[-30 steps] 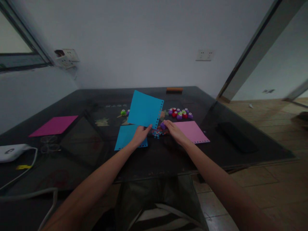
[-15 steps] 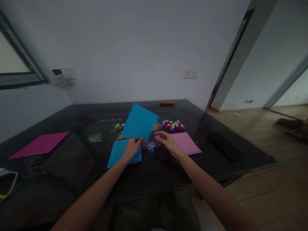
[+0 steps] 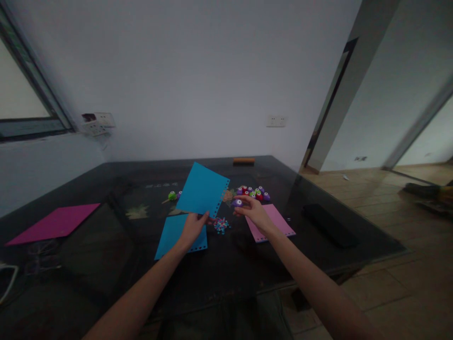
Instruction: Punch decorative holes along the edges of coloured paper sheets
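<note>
A blue sheet of paper (image 3: 201,189) with a row of punched holes along its right edge is held up and tilted by my left hand (image 3: 194,226), thumb and fingers closed on its lower corner. My right hand (image 3: 254,212) grips a small purple craft punch (image 3: 237,203) with a white round top, a little to the right of the sheet and apart from it. Below, between the hands, lies a heap of tiny pink and blue paper bits (image 3: 221,225). Another blue sheet (image 3: 171,233) with punched holes lies partly under my left hand and forearm.
Several red, green and purple punches (image 3: 259,193) cluster behind my right hand; a green one (image 3: 171,195) is at left. A pink punched sheet (image 3: 276,219), a black case (image 3: 331,225), a magenta sheet (image 3: 54,222) and an orange-brown bar (image 3: 244,161) lie on the dark table (image 3: 226,269).
My right hand has drawn the purple punch rightward from the blue sheet's edge, and its white top now shows. My left hand still holds the sheet. The whole view has shifted slightly.
</note>
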